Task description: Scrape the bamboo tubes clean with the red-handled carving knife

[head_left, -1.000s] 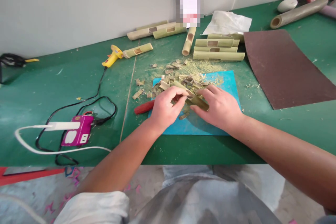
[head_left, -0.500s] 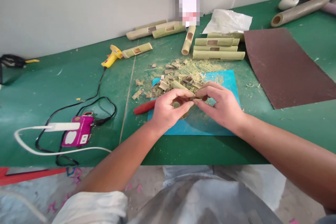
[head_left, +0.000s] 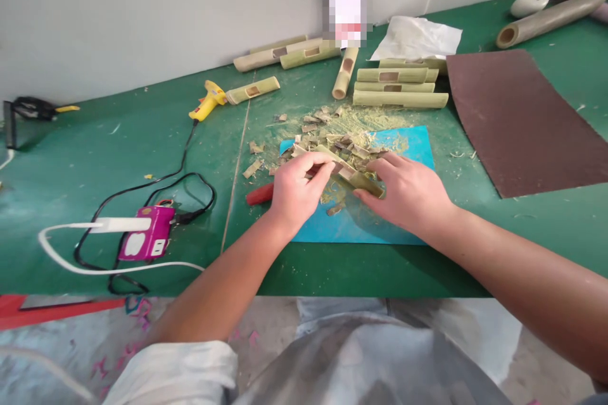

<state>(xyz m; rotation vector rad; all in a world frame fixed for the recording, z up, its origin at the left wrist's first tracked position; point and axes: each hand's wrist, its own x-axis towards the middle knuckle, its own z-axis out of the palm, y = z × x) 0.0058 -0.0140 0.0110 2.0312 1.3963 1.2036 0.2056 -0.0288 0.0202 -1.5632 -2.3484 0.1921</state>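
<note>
A short bamboo tube (head_left: 363, 182) with a cut opening lies slantwise over the blue mat (head_left: 399, 228). My right hand (head_left: 411, 193) is around its near right end, thumb on one side and fingers on the other. With thumb and forefinger pressed together, my left hand (head_left: 299, 186) pinches a small brownish bamboo piece (head_left: 337, 167) at the tube's opening; the fingers partly cover it. Bamboo chips (head_left: 349, 142) and sawdust are heaped just behind the tube. To the left of my left hand, a red handle (head_left: 259, 194) sticks out, its other end hidden.
Several notched bamboo tubes (head_left: 399, 100) lie at the back. A yellow glue gun (head_left: 208, 101) stands left, its cord running to a purple power strip (head_left: 148, 232). A brown sheet (head_left: 522, 126) covers part of the right side, near a thick bamboo pole (head_left: 553, 18).
My hands, whose fingertips met over a small piece, have separated. The right has moved onto the tube's end; the left keeps its pinch near the opening. The view has shifted slightly.
</note>
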